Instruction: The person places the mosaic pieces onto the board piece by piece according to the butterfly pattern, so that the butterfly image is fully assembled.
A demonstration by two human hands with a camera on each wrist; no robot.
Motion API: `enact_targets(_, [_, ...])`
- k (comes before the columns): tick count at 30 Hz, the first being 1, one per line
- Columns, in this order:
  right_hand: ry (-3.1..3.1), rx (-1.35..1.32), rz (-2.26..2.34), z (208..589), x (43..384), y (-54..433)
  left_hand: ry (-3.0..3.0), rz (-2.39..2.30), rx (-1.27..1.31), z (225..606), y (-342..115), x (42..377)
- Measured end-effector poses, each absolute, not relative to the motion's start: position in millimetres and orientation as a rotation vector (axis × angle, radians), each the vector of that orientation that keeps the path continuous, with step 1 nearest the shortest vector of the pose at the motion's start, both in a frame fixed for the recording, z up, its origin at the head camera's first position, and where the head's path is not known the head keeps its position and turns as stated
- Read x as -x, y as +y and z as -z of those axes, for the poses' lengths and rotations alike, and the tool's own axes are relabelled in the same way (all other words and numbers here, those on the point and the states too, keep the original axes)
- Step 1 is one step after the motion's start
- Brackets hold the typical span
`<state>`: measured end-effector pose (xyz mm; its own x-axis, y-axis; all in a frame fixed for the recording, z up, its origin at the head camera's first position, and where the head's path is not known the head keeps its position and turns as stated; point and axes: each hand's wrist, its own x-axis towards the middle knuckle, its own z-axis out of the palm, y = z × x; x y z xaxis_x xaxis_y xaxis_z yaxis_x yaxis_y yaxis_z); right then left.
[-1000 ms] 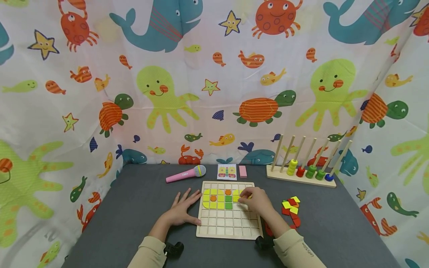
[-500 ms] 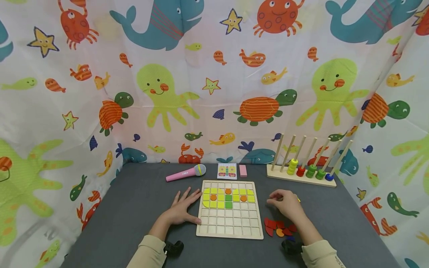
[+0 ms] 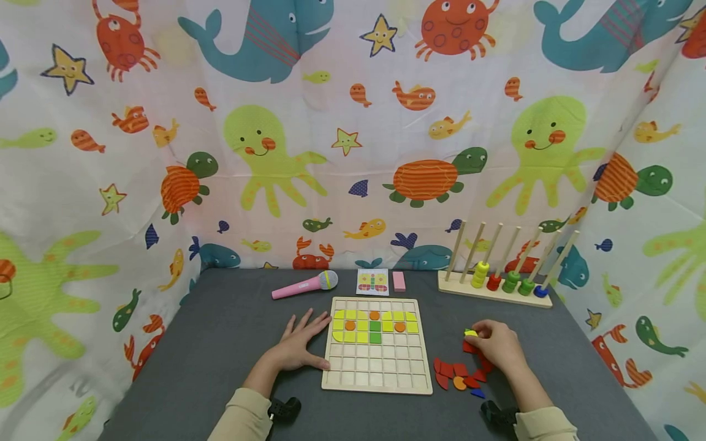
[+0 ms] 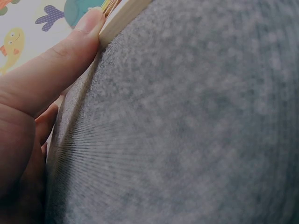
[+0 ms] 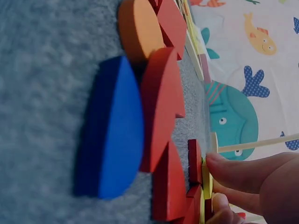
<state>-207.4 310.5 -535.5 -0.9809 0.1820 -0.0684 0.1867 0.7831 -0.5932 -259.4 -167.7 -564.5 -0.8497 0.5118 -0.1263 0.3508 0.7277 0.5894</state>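
Note:
My left hand [image 3: 299,346] lies with its fingers spread on the table, left of the wooden grid board [image 3: 377,381]. Its thumb [image 4: 88,32] touches the board's side edge in the left wrist view. Yellow tiles [image 3: 350,337], orange round tiles [image 3: 399,327] and green square tiles [image 3: 375,331] fill part of the upper rows. To the right of the board, my right hand [image 3: 499,344] is over the loose pile and pinches a yellow tile [image 5: 207,179] between thumb and fingers. Red pieces [image 5: 195,161] lie right beside that tile.
More red pieces [image 3: 447,369], an orange disc [image 5: 140,30] and a blue piece [image 5: 112,128] lie near the board's lower right. Behind the board are a pink microphone [image 3: 305,286], a pattern card [image 3: 372,282], a pink block [image 3: 399,282] and a peg rack with rings [image 3: 494,291].
My right hand has left the board, where more yellow tiles and an orange round tile now show at the right, and moved right to the pile. My left hand has stayed in place.

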Motion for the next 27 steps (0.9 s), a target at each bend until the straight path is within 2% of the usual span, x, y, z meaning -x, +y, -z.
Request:
enact_targets(9, [2.899, -0.394, 0.954, 539, 213, 312, 2.654, -0.830, -0.688, 567, -168, 260])
enact_targets(14, [2.904, -0.349, 0.991, 535, 215, 305, 2.655, -0.839, -0.686, 567, -169, 260])
enact_targets(27, [2.734, -0.159, 1.338, 522, 239, 233, 2.653, -0.830, -0.680, 566, -169, 259])
